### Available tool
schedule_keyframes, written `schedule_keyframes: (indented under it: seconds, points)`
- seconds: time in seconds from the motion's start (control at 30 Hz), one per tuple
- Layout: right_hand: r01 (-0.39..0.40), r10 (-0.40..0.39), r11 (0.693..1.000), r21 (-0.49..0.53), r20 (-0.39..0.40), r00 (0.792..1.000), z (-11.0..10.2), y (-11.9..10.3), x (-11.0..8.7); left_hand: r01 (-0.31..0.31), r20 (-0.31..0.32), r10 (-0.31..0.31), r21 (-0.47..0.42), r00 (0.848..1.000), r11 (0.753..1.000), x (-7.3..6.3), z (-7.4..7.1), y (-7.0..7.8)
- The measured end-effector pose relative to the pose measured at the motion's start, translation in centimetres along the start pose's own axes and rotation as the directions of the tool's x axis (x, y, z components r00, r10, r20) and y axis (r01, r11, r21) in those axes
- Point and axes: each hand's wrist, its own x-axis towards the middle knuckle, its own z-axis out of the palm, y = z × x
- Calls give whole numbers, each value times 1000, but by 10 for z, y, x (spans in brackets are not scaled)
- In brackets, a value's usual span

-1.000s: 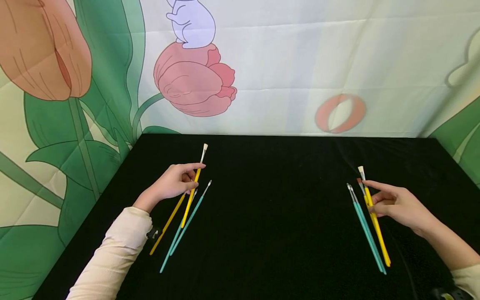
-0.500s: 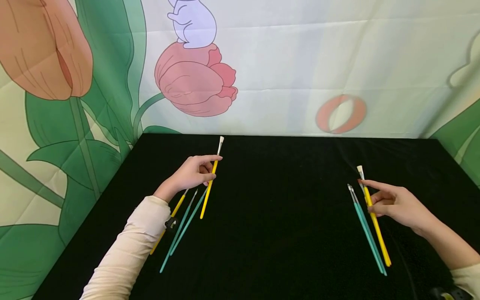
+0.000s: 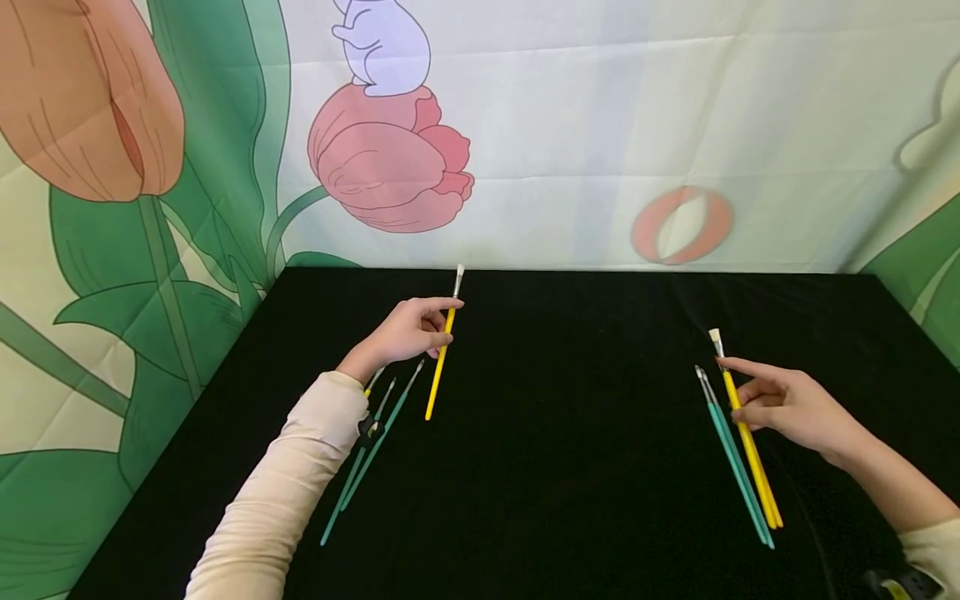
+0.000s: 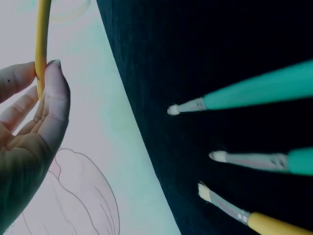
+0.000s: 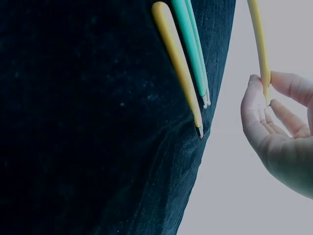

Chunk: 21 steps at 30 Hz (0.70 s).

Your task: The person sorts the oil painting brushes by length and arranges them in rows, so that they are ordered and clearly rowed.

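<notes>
In the head view my left hand [image 3: 408,331] pinches a yellow-handled paintbrush [image 3: 437,379] between thumb and fingers, its pale flat bristles pointing away. The left wrist view shows that grip on the yellow handle [image 4: 42,36]. Below the left forearm lie two teal paintbrushes [image 3: 388,427] and a yellow paintbrush [image 4: 274,225], which the sleeve mostly covers in the head view. At the right, my right hand [image 3: 791,408] pinches another yellow paintbrush [image 5: 259,36] with pale bristles. Beside it lie a second yellow paintbrush [image 5: 177,56] and two teal paintbrushes [image 3: 726,454].
Black cloth [image 3: 570,467] covers the table. Behind its far edge hangs a pale backdrop [image 3: 555,117] printed with tulips and a white animal. Between the two groups of brushes is a wide stretch of cloth.
My left hand has carried its yellow paintbrush rightward and toward the far edge, away from the brushes lying there. The right hand and its brush have shifted only very slightly left.
</notes>
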Motion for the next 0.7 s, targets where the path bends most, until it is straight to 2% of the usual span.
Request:
schedule_keyframes:
  seconds: [0.27, 0.7]
  points:
    - [-20, 19, 1000, 18, 15, 1000, 1, -3, 3, 12, -7, -13, -32, 1000, 999, 15, 1, 5]
    - [-40, 39, 999, 31, 20, 999, -1, -4, 4, 14, -30, -17, -99, 999, 995, 36, 6, 6]
